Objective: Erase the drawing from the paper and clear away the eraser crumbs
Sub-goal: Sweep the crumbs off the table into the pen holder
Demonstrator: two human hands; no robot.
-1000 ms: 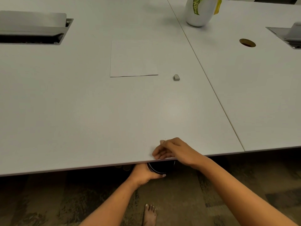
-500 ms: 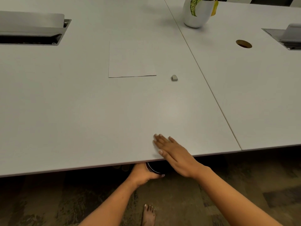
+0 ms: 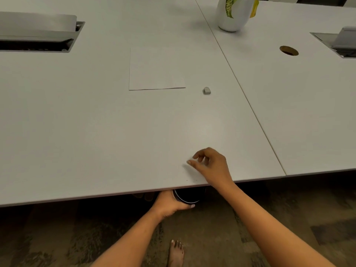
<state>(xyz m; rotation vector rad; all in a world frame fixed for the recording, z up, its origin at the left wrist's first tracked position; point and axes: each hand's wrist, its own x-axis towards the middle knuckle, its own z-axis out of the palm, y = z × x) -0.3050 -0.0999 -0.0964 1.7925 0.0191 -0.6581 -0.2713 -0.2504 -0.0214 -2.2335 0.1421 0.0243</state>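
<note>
Now – paper (image 3: pixel 157 71) blank (flat) | right hand (image 3: pixel 211 166) loosely curled | left hand (image 3: pixel 169 204) gripping dark cup (image 3: pixel 186 196)

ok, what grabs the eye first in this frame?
The right hand, fingers loosely curled, over the near edge of the white table, and the left hand holding a dark cup just under that edge. Farther back lie a blank paper and, to its right, a small grey eraser.

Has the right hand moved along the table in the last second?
Yes. The right hand has gone from the table's near edge farther onto the tabletop, toward the eraser.
</note>
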